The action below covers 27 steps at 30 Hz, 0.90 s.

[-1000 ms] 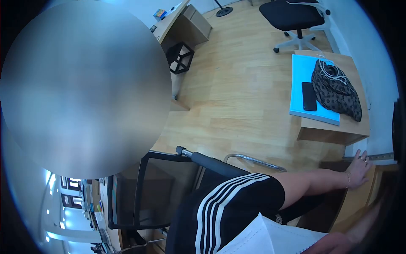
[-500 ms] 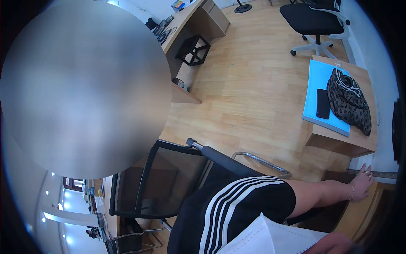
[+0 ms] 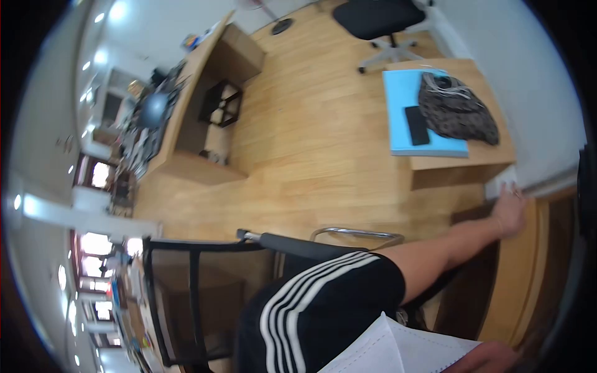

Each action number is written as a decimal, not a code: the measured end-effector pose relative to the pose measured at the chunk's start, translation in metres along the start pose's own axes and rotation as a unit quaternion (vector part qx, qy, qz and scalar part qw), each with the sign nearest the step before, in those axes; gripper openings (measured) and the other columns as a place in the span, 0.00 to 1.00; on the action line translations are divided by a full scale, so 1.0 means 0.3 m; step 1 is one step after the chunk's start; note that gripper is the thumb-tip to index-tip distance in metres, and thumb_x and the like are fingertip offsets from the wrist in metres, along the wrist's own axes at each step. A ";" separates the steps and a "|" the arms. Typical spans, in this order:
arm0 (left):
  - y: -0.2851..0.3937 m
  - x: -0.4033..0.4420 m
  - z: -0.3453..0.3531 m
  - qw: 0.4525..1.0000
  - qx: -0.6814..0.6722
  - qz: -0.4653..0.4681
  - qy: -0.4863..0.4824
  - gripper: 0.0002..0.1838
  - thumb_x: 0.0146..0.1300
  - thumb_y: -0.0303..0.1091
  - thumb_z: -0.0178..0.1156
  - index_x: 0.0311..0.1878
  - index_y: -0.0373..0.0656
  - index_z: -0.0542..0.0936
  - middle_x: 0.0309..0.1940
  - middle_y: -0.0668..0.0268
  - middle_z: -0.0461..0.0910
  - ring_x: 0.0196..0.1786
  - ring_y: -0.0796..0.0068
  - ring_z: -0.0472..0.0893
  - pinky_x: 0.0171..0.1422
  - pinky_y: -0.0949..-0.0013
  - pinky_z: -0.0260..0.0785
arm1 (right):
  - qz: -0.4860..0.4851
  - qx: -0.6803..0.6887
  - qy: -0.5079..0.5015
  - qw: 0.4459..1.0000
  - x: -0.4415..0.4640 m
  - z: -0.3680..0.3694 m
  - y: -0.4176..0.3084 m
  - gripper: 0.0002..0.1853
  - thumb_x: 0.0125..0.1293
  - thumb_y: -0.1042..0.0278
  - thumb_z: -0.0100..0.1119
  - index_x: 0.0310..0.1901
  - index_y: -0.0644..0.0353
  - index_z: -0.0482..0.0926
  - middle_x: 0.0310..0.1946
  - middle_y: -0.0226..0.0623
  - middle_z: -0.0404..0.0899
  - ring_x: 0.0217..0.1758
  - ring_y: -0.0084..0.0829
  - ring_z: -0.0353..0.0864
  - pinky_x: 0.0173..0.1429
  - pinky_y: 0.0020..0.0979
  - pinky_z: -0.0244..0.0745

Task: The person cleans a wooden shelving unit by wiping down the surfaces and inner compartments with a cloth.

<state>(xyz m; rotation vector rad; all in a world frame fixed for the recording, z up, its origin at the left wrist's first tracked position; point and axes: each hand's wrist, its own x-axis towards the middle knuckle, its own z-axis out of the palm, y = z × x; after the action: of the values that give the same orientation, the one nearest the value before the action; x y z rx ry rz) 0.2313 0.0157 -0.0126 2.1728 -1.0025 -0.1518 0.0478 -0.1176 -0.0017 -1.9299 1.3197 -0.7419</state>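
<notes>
My left hand lies at the edge of a wooden desk or cabinet, at the right side of the view. Its fingers look stretched out towards the white wall, with a ring on one and nothing visible held; motion blurs them slightly. The left arm reaches across from a black sleeve with white stripes. Just beyond the hand stands a low wooden cabinet, carrying a blue folder or large book, a black phone and a dark patterned pouch with a white cable. My right hand is outside the view.
A mesh-backed chair with an armrest is beside my sleeve. A wooden desk has a black stool beneath it. A black office chair stands farther off. A white mask fills the bottom edge.
The view has swung, shifting the cabinet and its things left and up in the picture. The large grey blur at left is gone, revealing more room. My left hand stays at the wooden edge.
</notes>
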 end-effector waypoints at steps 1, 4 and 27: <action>-0.005 0.005 0.005 1.000 -0.002 0.002 0.024 0.33 0.52 0.48 0.60 0.58 0.36 0.73 0.62 0.44 0.68 0.70 0.44 0.61 0.72 0.41 0.44 | -0.001 -0.041 0.014 0.999 0.016 -0.123 0.064 0.28 0.68 0.46 0.45 0.64 0.52 0.68 0.66 0.36 0.67 0.69 0.38 0.61 0.71 0.45 0.51; 0.014 0.001 -0.059 0.999 -0.012 -0.014 0.031 0.33 0.48 0.47 0.62 0.56 0.38 0.74 0.57 0.48 0.73 0.62 0.47 0.68 0.67 0.44 0.52 | 0.016 -0.103 0.059 0.993 0.002 -0.444 0.225 0.26 0.70 0.50 0.45 0.64 0.55 0.69 0.65 0.38 0.68 0.68 0.37 0.64 0.71 0.39 0.55; -0.013 0.003 -0.007 0.981 0.178 0.027 0.072 0.32 0.66 0.56 0.51 0.67 0.47 0.67 0.63 0.59 0.70 0.70 0.53 0.60 0.66 0.37 0.46 | 0.045 -0.356 0.230 0.904 -0.075 -0.223 0.175 0.35 0.58 0.40 0.50 0.67 0.45 0.65 0.64 0.55 0.65 0.68 0.53 0.64 0.72 0.48 0.55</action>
<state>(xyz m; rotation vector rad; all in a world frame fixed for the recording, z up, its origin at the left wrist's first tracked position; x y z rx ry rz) 0.2350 0.0179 -0.0135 2.4322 -1.0665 0.2261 -0.0399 -0.1241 -0.0042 -2.2977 2.1935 -0.7611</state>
